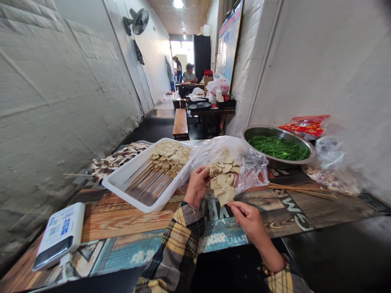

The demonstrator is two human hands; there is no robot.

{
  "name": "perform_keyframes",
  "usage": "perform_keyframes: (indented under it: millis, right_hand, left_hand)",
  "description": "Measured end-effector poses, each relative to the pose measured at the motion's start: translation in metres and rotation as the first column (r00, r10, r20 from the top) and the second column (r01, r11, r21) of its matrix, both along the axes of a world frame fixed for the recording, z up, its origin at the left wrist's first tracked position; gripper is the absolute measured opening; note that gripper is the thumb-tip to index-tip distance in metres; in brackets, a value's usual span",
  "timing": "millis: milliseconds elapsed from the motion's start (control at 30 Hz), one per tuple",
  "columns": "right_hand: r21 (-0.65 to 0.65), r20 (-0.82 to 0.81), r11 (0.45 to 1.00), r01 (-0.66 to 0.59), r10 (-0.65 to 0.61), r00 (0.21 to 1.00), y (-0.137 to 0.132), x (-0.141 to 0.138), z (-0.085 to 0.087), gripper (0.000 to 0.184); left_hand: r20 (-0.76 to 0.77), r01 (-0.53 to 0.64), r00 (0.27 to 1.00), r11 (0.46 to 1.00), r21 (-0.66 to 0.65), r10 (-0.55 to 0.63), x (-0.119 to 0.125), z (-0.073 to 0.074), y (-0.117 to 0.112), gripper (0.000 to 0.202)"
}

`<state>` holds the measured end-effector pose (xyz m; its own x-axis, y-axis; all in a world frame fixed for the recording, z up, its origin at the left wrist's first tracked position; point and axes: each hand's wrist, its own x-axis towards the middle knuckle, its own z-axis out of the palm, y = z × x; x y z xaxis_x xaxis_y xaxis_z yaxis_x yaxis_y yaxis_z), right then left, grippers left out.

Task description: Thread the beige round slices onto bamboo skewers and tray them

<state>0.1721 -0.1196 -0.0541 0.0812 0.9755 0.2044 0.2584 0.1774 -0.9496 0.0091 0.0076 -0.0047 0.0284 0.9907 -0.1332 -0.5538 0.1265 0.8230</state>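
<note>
My left hand (197, 185) is closed in a pinch on pale flat slices (222, 183) at the mouth of a clear plastic bag (244, 160). My right hand (249, 217) sits just below them, fingers pinched on the end of a thin wooden skewer with slices threaded on it. To the left of the bag, a white tray (122, 181) holds several finished skewers (159, 169) of the same slices.
Loose bamboo skewers (302, 190) lie to the right on the patterned wooden table (122, 228). A steel bowl of green stalks (279, 147) stands behind. Mushrooms (116, 159) are piled at left, a white scale (59, 236) near left. Two people sit far down the room.
</note>
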Motion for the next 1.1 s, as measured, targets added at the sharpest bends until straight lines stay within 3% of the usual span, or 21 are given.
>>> perform_keyframes:
  millis: [433, 733, 1100]
  right_hand:
    - [-0.026, -0.001, 1.0, -0.008, 0.008, 1.0, -0.0008, 0.0021, -0.0038, 0.033]
    - [-0.043, -0.027, 0.999, -0.026, 0.024, 0.999, 0.0015, 0.0015, -0.0024, 0.033]
    - [-0.057, -0.059, 0.998, -0.017, 0.013, 0.998, 0.0033, 0.0002, -0.0033, 0.034]
  left_hand:
    - [0.105, 0.12, 0.988, 0.992, -0.025, -0.116, 0.0013, -0.0066, 0.0004, 0.025]
    - [-0.001, 0.001, 1.0, 1.0, 0.018, -0.001, 0.0053, -0.0041, -0.0034, 0.025]
    - [-0.172, -0.04, 0.983, 0.991, 0.126, 0.061, 0.0046, -0.0037, -0.0037, 0.02]
